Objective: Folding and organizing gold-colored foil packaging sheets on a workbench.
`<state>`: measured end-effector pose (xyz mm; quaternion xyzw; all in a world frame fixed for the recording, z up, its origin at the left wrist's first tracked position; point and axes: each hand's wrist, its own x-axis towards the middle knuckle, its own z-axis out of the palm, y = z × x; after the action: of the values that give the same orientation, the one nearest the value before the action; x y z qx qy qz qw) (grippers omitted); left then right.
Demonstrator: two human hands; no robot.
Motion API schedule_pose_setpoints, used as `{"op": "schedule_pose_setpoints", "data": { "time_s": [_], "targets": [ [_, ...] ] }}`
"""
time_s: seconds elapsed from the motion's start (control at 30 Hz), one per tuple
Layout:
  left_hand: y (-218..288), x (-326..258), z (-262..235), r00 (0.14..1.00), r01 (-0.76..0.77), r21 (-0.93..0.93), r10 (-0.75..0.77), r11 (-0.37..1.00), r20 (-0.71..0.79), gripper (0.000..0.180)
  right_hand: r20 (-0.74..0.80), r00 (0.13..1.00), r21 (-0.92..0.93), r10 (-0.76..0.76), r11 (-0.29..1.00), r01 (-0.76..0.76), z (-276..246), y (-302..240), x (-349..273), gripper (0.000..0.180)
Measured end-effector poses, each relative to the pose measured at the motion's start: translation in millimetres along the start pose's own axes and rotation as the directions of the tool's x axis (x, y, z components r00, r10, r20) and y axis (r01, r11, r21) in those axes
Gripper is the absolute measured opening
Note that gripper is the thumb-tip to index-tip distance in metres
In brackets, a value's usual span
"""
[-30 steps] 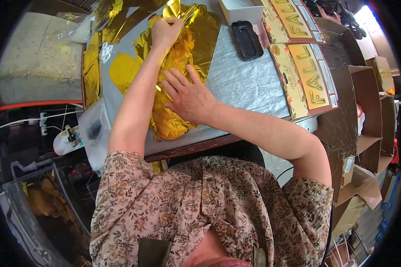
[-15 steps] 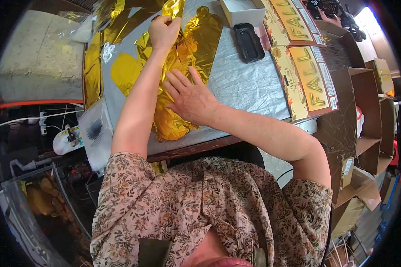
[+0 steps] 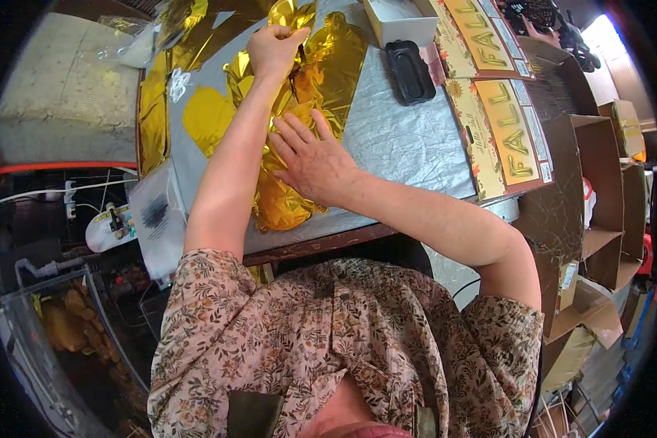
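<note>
Gold and shiny – a flat foil balloon [image 3: 299, 131] lying on the silver table cover [image 3: 401, 139]. Right hand [image 3: 315, 159] pressed flat on the middle of the balloon, fingers spread. Left hand [image 3: 274, 50] closed on the far end of the balloon, pinching the foil. More gold foil sheets [image 3: 157, 109] to the left of the balloon. Black tray [image 3: 410, 71] to its right – card banners [image 3: 504, 124] further right.
</note>
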<state>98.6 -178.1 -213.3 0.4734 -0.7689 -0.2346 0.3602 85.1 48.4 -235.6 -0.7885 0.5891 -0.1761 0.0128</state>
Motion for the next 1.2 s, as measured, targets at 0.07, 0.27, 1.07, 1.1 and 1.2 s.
{"op": "schedule_pose_setpoints", "data": {
  "time_s": [0.07, 0.27, 1.07, 1.1, 1.2],
  "targets": [
    [3.6, -4.0, -3.9, 1.0, 0.021, -0.017, -0.021, 1.0, -0.005, 0.049, 0.026, 1.0, -0.031, 0.008, 1.0, -0.007, -2.0, -0.6, 0.0, 0.066],
    [16.2, -1.2, -24.9, 0.989, 0.127, 0.006, -0.127, 0.992, 0.072, 0.058, 0.015, 1.0, -0.02, 0.004, 1.0, -0.003, -1.2, 2.0, -1.1, 0.065],
    [14.3, -79.0, -162.2, 0.994, 0.0, -0.703, -0.077, 0.711, -0.078, 0.032, -0.364, 0.931, 0.33, 0.032, 0.939, 0.097, -42.0, 0.3, 19.9, 0.082],
    [19.5, -86.0, -165.6, 0.993, -0.02, -0.765, -0.077, 0.644, -0.091, 0.028, -0.424, 0.903, 0.35, 0.075, 0.933, 0.087, -45.3, -4.6, 24.4, 0.085],
    [44.3, -106.7, -189.8, 0.989, 0.1, -0.796, -0.144, 0.596, 0.016, 0.036, -0.537, 0.842, 0.3, 0.05, 0.944, 0.135, -42.5, -11.9, 34.2, 0.079]
  ]
}}
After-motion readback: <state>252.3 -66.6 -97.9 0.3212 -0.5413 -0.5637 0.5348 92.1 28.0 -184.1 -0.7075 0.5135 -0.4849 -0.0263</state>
